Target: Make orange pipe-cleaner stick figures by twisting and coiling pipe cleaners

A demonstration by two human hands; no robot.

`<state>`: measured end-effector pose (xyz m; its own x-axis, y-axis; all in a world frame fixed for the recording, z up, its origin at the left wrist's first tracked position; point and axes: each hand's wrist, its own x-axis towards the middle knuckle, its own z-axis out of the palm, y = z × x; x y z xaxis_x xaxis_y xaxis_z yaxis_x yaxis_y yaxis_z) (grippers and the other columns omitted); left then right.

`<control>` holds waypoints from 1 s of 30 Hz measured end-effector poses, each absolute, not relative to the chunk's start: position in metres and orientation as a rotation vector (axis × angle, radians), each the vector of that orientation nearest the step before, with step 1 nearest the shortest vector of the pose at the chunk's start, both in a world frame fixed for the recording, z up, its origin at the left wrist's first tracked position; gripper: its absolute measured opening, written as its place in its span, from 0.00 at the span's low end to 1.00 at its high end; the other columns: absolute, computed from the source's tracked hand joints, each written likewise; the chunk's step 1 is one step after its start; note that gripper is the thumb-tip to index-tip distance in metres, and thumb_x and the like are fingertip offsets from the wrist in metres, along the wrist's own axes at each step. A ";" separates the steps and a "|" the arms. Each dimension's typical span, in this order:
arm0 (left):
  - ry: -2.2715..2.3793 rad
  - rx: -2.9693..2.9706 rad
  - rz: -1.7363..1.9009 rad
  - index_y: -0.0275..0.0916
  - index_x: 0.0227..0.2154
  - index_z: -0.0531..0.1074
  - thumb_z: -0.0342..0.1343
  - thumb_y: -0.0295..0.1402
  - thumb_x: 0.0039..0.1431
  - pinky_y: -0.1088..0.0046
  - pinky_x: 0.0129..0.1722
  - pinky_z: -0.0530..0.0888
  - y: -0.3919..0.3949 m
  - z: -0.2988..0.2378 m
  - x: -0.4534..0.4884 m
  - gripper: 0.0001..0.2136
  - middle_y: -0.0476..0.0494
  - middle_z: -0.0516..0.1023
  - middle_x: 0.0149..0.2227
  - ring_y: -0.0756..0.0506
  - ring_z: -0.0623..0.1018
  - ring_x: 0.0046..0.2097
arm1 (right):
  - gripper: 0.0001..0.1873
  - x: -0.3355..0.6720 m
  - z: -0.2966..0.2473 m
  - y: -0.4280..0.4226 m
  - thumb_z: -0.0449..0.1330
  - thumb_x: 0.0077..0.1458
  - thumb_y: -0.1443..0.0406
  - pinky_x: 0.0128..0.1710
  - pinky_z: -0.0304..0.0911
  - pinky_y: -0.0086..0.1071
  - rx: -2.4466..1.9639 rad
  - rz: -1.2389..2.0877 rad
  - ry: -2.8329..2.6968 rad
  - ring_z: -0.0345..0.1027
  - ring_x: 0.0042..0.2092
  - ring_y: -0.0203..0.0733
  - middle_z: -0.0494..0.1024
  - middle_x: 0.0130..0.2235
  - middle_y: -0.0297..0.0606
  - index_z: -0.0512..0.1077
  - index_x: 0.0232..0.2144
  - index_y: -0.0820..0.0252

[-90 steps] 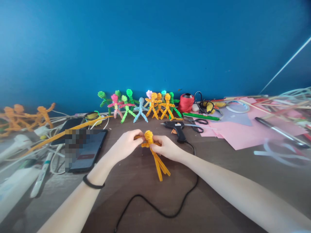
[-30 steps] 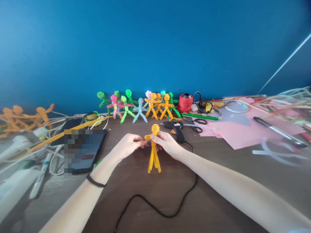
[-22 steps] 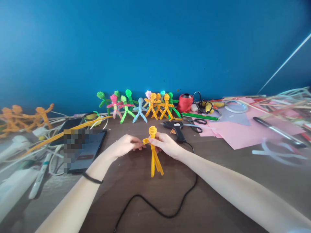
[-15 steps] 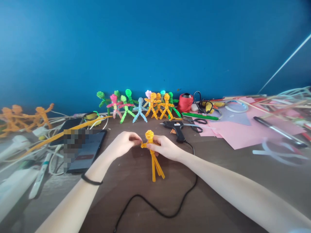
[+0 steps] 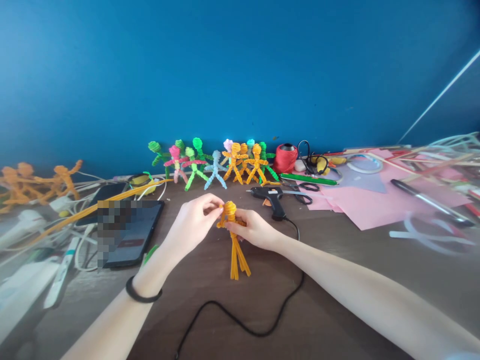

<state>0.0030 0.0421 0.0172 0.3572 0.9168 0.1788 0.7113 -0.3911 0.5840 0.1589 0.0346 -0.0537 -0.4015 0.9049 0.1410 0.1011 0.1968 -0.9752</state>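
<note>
Over worktop (image 5: 210, 280): right hand (image 5: 257, 228), fingers clamped on doll (image 5: 234, 245) (presumably steadying it); left hand (image 5: 195, 220), fingers pinched on strand (image 5: 222, 216) beside head (image 5: 230, 208), likely guiding it.

No readable text, brand, number or sign anywhere. At four o'clock, on the black glue gun (image 5: 277, 203), a small pale label (image 5: 273, 192), too tiny to make out. At eight o'clock, on the dark tablet screen (image 5: 142, 230), partly covered by pixelation, just a dim reddish patch (image 5: 132, 243). Farther out toward eight, on the white marker (image 5: 61, 276), only a blurred teal band (image 5: 70, 251).
</note>
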 end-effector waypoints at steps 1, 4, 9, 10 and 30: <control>1.409 2.197 0.697 0.41 0.30 0.68 0.48 0.34 0.52 0.74 0.33 0.69 0.041 0.017 0.004 0.06 0.50 0.77 0.30 0.47 0.76 0.32 | 0.10 0.159 -0.054 0.035 0.53 0.51 0.61 0.22 0.58 0.25 -0.959 1.277 -1.682 0.60 0.22 0.30 0.66 0.24 0.31 0.66 0.31 0.63; 1.370 2.161 0.717 0.41 0.29 0.66 0.48 0.33 0.52 0.74 0.33 0.70 0.038 0.018 0.007 0.04 0.51 0.77 0.30 0.48 0.76 0.32 | 0.08 0.158 -0.055 0.036 0.52 0.51 0.62 0.21 0.57 0.25 -0.967 1.253 -1.662 0.59 0.21 0.30 0.65 0.22 0.30 0.64 0.29 0.63; 1.339 2.161 0.699 0.40 0.29 0.67 0.47 0.37 0.53 0.72 0.35 0.70 0.034 0.019 0.012 0.08 0.49 0.76 0.31 0.47 0.75 0.34 | 0.09 0.158 -0.058 0.037 0.52 0.51 0.61 0.20 0.57 0.25 -0.982 1.254 -1.623 0.59 0.21 0.30 0.65 0.22 0.30 0.61 0.27 0.62; 1.337 2.173 0.680 0.40 0.29 0.68 0.46 0.38 0.54 0.72 0.35 0.69 0.033 0.020 0.012 0.09 0.49 0.76 0.31 0.47 0.75 0.34 | 0.09 0.158 -0.058 0.038 0.52 0.51 0.61 0.20 0.57 0.25 -0.977 1.251 -1.620 0.59 0.21 0.30 0.65 0.22 0.30 0.61 0.26 0.61; 1.254 1.832 0.697 0.38 0.25 0.68 0.55 0.30 0.46 0.74 0.34 0.70 0.045 0.007 0.007 0.02 0.50 0.75 0.27 0.48 0.75 0.33 | 0.15 0.158 -0.053 0.044 0.56 0.46 0.55 0.18 0.54 0.25 -0.916 1.409 -1.214 0.56 0.18 0.27 0.62 0.18 0.26 0.60 0.22 0.61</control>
<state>0.0069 0.0450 0.0074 0.3589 0.9334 0.0056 0.4978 -0.1965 0.8448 0.1582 0.0443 -0.0531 -0.1925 0.9789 0.0683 -0.2121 0.0265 -0.9769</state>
